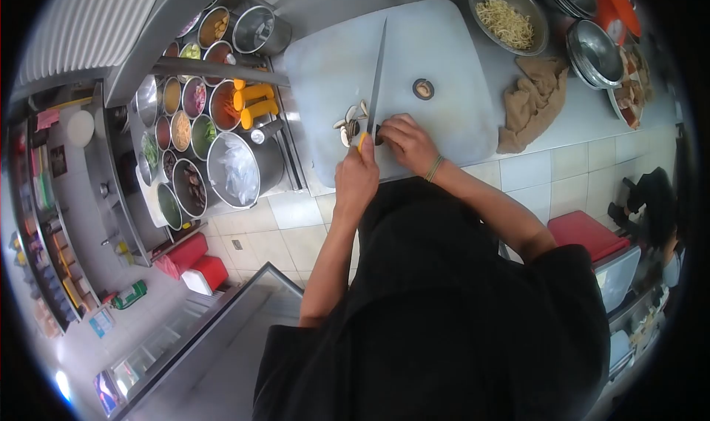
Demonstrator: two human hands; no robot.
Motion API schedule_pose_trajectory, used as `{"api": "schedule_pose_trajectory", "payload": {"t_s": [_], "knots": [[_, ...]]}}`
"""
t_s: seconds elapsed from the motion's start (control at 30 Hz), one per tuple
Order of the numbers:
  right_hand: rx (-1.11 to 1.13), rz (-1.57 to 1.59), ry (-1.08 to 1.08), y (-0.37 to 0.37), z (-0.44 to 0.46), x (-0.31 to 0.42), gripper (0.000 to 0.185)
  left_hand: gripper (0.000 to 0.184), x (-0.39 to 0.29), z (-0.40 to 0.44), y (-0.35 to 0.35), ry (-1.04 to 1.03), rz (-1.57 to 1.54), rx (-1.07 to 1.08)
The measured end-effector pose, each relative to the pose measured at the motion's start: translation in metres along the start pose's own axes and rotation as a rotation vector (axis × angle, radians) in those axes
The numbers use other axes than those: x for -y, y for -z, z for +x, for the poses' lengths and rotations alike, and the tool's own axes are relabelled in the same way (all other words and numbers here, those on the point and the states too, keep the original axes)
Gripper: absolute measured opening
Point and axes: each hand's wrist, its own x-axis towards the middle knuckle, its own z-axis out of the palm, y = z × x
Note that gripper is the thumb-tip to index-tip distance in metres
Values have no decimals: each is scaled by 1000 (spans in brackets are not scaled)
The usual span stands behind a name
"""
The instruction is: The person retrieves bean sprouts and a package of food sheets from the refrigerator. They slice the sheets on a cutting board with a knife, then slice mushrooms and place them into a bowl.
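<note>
On a large whitish cutting board my left hand is closed round the yellow handle of a long kitchen knife. The blade points away from me. Just right of the blade, the bent fingers of my right hand press on a dark-capped mushroom, mostly hidden by the fingers and knife. Pale, dark-edged mushroom slices lie left of the blade. A whole mushroom rests farther up the board, its beige underside facing up.
Left of the board stand several metal containers of cut ingredients and a large pot with a clear plastic bag. A bowl of bean sprouts, a brown cloth and stacked metal bowls lie to the right.
</note>
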Motion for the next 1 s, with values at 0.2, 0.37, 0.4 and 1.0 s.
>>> {"api": "schedule_pose_trajectory", "payload": {"t_s": [0.2, 0.37, 0.4, 1.0], "knots": [[15, 5, -51, -1, -3, 0, 23, 53, 31, -47, -19, 40, 52, 24], [-5, 13, -25, -4, -4, -2, 21, 55, 12, -4, -23, -28, 33, -58], [1, 8, -37, -4, -1, -3, 21, 55, 5, 1, -17, -22, 21, -44], [5, -25, -40, -2, -9, -4, 19, 56, 16, -36, -13, 39, -59, 31]]}}
